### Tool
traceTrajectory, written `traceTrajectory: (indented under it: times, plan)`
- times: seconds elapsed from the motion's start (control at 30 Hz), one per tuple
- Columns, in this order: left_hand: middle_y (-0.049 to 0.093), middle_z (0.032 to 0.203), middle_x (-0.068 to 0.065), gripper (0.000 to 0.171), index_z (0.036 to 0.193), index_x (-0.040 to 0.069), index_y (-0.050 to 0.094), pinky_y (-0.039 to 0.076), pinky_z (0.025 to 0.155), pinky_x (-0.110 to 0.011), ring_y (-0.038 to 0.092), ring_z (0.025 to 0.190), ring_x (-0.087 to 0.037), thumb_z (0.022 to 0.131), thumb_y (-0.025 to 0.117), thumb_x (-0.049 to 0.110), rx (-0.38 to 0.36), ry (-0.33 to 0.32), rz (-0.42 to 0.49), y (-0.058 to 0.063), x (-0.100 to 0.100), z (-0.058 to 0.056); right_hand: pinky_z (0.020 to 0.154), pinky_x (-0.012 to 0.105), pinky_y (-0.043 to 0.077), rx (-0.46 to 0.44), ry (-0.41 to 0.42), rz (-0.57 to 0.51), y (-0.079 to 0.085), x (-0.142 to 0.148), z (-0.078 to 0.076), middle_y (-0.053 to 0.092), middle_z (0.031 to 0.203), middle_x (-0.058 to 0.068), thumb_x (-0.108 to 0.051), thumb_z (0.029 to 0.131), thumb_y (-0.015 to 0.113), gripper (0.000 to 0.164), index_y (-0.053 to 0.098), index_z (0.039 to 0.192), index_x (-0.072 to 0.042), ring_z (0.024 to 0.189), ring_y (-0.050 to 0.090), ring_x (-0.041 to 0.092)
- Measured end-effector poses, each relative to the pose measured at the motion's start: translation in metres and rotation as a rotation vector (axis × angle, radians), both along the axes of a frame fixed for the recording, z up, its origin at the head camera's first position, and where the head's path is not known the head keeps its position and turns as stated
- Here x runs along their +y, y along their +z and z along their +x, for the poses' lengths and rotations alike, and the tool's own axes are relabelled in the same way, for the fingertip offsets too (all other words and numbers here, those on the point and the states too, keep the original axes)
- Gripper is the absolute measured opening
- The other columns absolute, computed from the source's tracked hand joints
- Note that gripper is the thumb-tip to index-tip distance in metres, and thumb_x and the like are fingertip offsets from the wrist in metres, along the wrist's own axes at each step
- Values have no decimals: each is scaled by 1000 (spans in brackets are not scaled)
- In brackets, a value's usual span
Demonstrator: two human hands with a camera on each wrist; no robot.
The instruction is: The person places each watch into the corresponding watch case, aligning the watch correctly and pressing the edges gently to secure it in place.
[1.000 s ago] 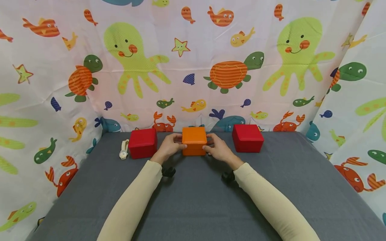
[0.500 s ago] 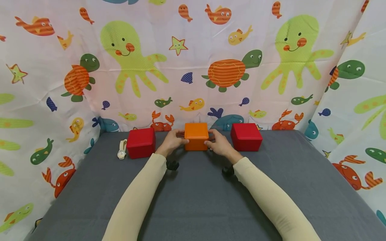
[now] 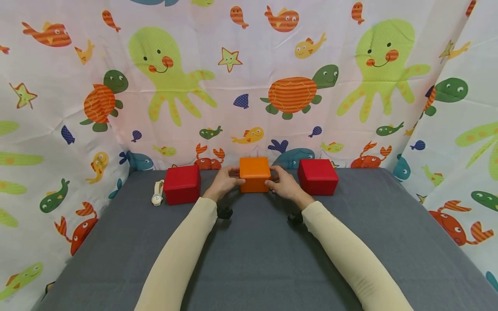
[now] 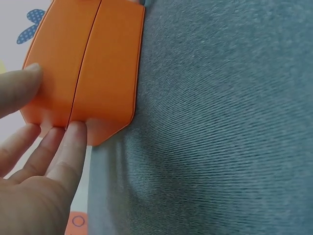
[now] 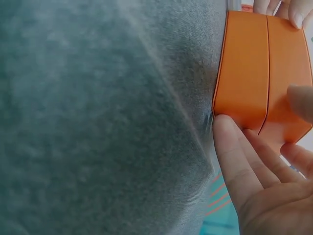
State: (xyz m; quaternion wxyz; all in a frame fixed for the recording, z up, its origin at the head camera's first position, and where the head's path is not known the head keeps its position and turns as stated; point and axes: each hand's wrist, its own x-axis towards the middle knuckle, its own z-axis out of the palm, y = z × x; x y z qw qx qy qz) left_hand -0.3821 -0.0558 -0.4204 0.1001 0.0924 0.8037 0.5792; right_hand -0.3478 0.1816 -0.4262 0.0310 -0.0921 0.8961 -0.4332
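Observation:
An orange lidded box [image 3: 254,175] with a seam round its sides sits at the back middle of the table, between two red boxes. My left hand [image 3: 225,183] holds its left side, and my right hand [image 3: 285,183] holds its right side. In the left wrist view, the left thumb [image 4: 19,90] lies on the box's front while the fingers press its side near the seam. The right wrist view has the right thumb [image 5: 301,103] on the front, above the seam, and the fingers along the side, one low by the cloth.
To the left stands a red box [image 3: 182,185] with a wristwatch [image 3: 157,193] beside it. Another red box [image 3: 318,177] stands to the right. A grey cloth [image 3: 256,255] covers the table, and a printed curtain [image 3: 241,39] rises right behind the boxes.
Both hands have shifted the orange box a little to the right and back toward the curtain. The red boxes and wristwatch keep their places; the head view has turned slightly.

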Motion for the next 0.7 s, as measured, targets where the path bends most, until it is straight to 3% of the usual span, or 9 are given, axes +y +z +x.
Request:
traceTrajectory:
  times: [0.27, 0.57, 0.7]
  plan:
    - [61, 120, -10, 50, 128, 5, 55, 49, 92, -40, 57, 110, -25, 82, 76, 12, 20, 6, -47, -6, -8, 16, 74, 34, 55, -4, 10, 10, -4, 0, 12, 62, 117, 11, -34, 93, 62, 66, 31, 145, -10, 80, 65, 18]
    - [59, 123, -14, 53, 131, 2, 53, 48, 92, -42, 58, 109, -26, 84, 74, 16, 77, -71, -127, -7, -23, 41, 75, 35, 53, 14, 7, 46, -2, -2, 38, 66, 106, 8, -31, 93, 62, 61, 35, 142, -6, 75, 63, 15]
    - [59, 125, -15, 54, 130, 4, 54, 49, 92, -42, 58, 108, -25, 83, 75, 18, 80, -68, -141, -6, -32, 51, 73, 34, 54, 27, 38, 52, 1, -7, 46, 66, 107, 8, -31, 93, 62, 59, 37, 140, -7, 75, 64, 13]
